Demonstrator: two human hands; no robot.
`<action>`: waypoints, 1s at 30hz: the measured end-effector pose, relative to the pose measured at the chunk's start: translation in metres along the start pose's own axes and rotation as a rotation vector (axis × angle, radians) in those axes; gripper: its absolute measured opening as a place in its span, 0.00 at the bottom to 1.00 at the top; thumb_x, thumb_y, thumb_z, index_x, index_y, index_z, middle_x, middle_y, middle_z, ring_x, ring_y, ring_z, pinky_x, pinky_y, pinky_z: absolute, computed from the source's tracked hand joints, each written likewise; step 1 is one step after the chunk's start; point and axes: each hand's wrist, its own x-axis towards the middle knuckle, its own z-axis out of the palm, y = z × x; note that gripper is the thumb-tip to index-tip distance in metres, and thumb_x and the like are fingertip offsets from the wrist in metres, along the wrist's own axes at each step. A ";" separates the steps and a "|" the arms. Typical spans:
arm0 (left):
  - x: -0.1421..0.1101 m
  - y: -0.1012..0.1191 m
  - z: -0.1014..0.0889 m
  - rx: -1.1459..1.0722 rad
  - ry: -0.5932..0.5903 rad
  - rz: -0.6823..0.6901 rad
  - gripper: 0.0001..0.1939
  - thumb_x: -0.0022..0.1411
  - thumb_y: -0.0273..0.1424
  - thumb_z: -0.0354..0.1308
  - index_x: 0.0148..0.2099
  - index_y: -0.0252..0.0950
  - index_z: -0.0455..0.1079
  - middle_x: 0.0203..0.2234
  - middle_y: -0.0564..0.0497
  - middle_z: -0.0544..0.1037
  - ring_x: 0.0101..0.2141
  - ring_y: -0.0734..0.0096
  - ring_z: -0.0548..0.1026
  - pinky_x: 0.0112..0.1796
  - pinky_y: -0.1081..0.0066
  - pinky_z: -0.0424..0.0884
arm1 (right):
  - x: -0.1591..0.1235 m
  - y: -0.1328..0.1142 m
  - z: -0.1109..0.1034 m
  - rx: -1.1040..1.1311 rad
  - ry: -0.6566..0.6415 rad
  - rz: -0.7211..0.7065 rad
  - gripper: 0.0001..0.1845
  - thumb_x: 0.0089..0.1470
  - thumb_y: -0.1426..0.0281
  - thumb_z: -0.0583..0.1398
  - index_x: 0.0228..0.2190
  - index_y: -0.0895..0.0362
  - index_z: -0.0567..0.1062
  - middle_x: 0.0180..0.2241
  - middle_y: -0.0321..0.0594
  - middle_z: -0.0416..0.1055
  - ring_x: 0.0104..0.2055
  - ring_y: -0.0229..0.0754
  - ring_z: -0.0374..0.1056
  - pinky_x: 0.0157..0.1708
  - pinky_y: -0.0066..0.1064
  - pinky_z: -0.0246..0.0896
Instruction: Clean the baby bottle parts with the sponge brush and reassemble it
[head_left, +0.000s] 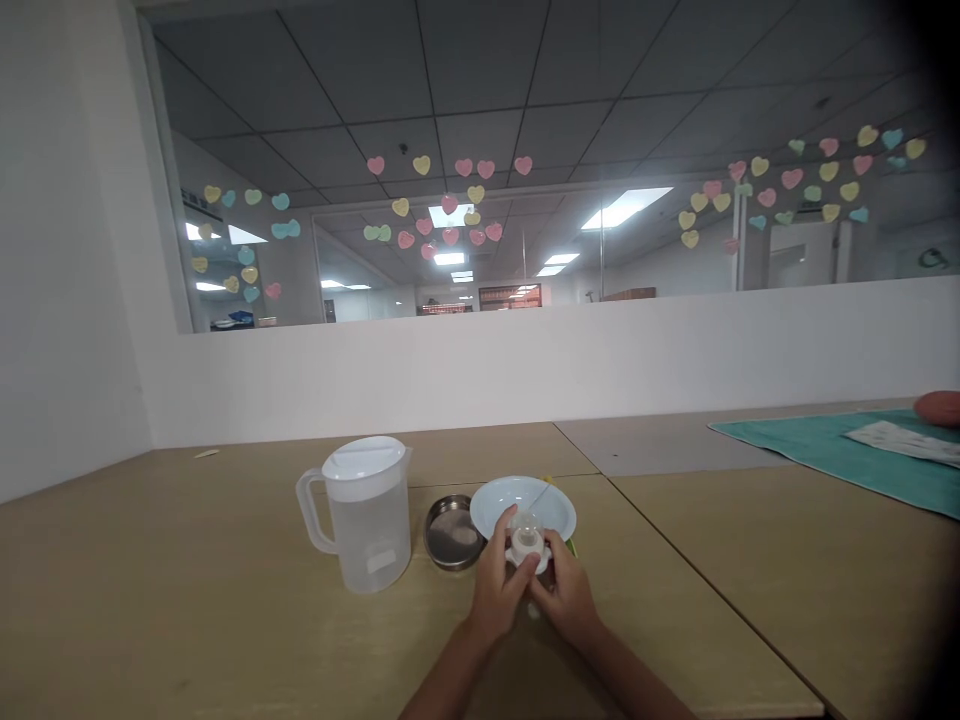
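Note:
My left hand (498,585) and my right hand (565,592) are closed together round what looks like a baby bottle (528,545), its white collar spreading to the sides under a clear domed top. The lower part is hidden by my fingers. Just behind it sits a pale blue bowl (491,505), partly covered by my hands. A thin handle with a yellow end (548,481) leans at the bowl's far rim. To the left of my left hand, a round shallow metal dish (453,535) stands near the bowl.
A clear plastic jug (371,530) with a white lid stands left of the metal dish. Something green (572,547) peeks out beside the bowl. A teal cloth (817,450) with a white patterned cloth (904,440) lies at the right. A wall with a window rises behind the table (247,600).

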 end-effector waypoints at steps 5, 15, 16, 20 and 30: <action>-0.004 -0.004 0.009 -0.104 0.105 -0.019 0.19 0.60 0.41 0.54 0.50 0.37 0.58 0.41 0.47 0.73 0.43 0.63 0.72 0.46 0.65 0.65 | 0.001 -0.001 0.000 -0.007 -0.010 -0.006 0.16 0.53 0.65 0.55 0.43 0.56 0.66 0.36 0.41 0.72 0.34 0.43 0.70 0.32 0.30 0.65; -0.006 -0.004 0.010 -0.161 0.166 -0.068 0.19 0.59 0.41 0.55 0.48 0.36 0.64 0.42 0.45 0.74 0.43 0.62 0.72 0.45 0.65 0.66 | 0.000 -0.002 -0.002 0.029 -0.021 -0.015 0.24 0.53 0.64 0.55 0.51 0.57 0.62 0.44 0.46 0.70 0.41 0.45 0.69 0.38 0.32 0.66; -0.006 -0.004 0.009 -0.159 0.170 -0.069 0.18 0.59 0.41 0.54 0.48 0.36 0.65 0.41 0.45 0.74 0.42 0.62 0.72 0.44 0.65 0.66 | 0.000 -0.001 -0.002 0.036 -0.029 -0.016 0.24 0.53 0.64 0.55 0.51 0.57 0.62 0.45 0.46 0.70 0.42 0.45 0.69 0.39 0.32 0.66; -0.006 -0.004 0.008 -0.131 0.205 -0.029 0.17 0.59 0.41 0.54 0.46 0.36 0.68 0.41 0.46 0.74 0.42 0.62 0.72 0.45 0.65 0.66 | 0.000 -0.001 -0.001 0.047 -0.037 -0.007 0.24 0.54 0.64 0.55 0.51 0.57 0.62 0.44 0.46 0.70 0.42 0.45 0.69 0.39 0.32 0.66; -0.003 -0.006 0.006 -0.070 0.193 -0.002 0.18 0.60 0.42 0.52 0.45 0.36 0.71 0.39 0.46 0.74 0.42 0.61 0.71 0.45 0.66 0.66 | -0.002 0.003 -0.004 0.026 -0.043 -0.013 0.23 0.55 0.62 0.55 0.52 0.56 0.62 0.44 0.46 0.71 0.40 0.45 0.70 0.36 0.32 0.66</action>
